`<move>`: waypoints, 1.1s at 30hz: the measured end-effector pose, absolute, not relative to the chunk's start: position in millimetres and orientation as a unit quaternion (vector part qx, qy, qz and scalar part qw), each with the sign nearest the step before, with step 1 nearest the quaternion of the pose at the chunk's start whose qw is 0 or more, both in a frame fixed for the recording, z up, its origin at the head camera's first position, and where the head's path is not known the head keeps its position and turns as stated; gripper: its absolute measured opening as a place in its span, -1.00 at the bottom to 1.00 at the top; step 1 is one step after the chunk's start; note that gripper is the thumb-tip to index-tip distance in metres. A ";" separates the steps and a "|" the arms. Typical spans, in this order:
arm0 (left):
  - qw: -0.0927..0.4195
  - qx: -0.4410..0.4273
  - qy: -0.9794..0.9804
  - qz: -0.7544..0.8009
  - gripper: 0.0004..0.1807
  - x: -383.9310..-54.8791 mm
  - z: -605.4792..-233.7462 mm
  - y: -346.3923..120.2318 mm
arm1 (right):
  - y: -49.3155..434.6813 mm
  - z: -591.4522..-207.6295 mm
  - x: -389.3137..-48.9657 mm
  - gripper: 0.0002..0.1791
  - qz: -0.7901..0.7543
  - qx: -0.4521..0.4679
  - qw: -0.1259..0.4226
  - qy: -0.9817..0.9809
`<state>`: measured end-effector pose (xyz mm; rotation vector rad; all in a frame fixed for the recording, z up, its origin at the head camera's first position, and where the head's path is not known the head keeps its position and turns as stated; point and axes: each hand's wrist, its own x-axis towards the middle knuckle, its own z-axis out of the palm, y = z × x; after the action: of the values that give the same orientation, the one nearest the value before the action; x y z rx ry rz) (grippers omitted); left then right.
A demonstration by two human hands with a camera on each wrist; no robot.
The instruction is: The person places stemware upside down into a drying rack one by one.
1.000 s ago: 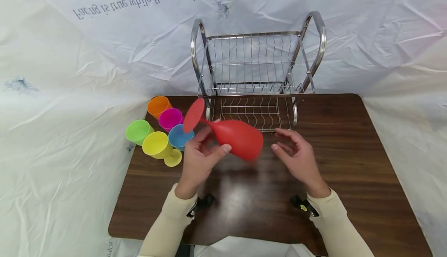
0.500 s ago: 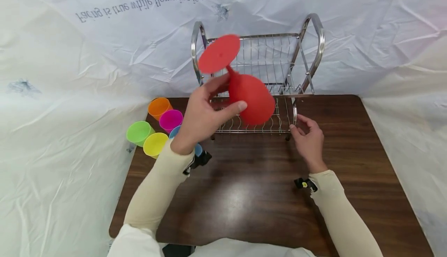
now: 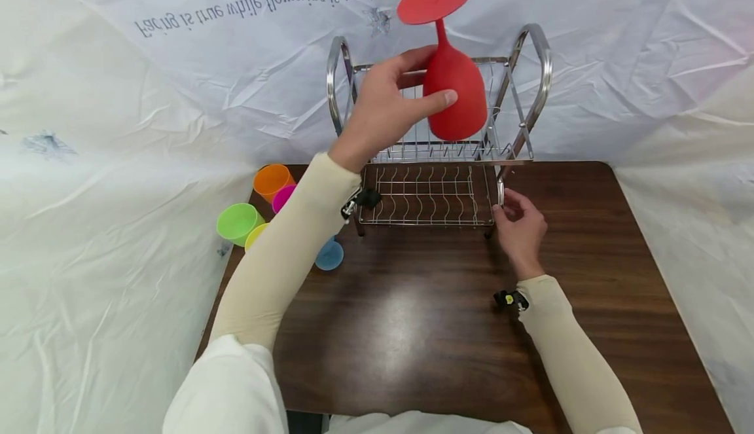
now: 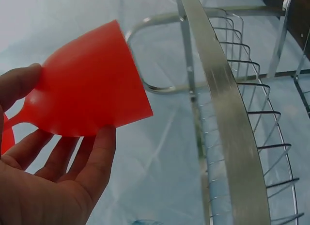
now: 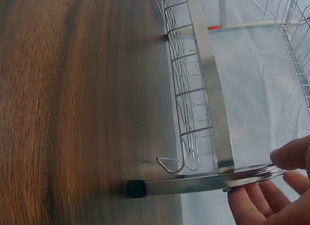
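My left hand (image 3: 394, 103) grips a red plastic goblet (image 3: 456, 93) by its bowl, thumb on one side and fingers on the other. The goblet is upside down, its round foot up and its mouth down, over the upper tier of a metal dish rack (image 3: 425, 152). In the left wrist view the goblet's bowl (image 4: 92, 84) is beside the rack's flat upper bar (image 4: 225, 108). Lower down, my right hand (image 3: 521, 231) holds the rack's right front leg; in the right wrist view thumb and fingers are around that curved tube (image 5: 252, 175).
Several coloured goblets stand at the table's left: orange (image 3: 273, 180), green (image 3: 238, 223), and magenta, yellow and blue ones partly hidden by my left arm. The blue one's foot (image 3: 330, 255) shows. A white printed sheet (image 3: 177, 93) hangs behind the rack and wooden table (image 3: 412, 329).
My left hand has carried the red goblet up and to the right, turning it foot up over the upper tier. The right hand has moved to the rack's right leg and taken hold.
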<state>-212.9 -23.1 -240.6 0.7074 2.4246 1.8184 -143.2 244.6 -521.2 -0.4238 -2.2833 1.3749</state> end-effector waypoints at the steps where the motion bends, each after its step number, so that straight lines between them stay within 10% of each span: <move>1: 0.020 0.224 0.781 0.582 -0.22 -217.1 -240.9 -19.0 | 244.5 -521.9 -143.8 -0.59 0.493 -0.154 0.228 -0.826; 33: 0.141 0.209 0.861 0.442 -0.24 -262.5 -278.6 56.7 | 249.2 -529.2 -150.1 -0.58 0.495 -0.131 0.252 -0.821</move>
<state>-262.5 56.7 -278.6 0.6023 2.4852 1.2775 -150.1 249.2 -529.2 -0.3573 -2.2323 1.3472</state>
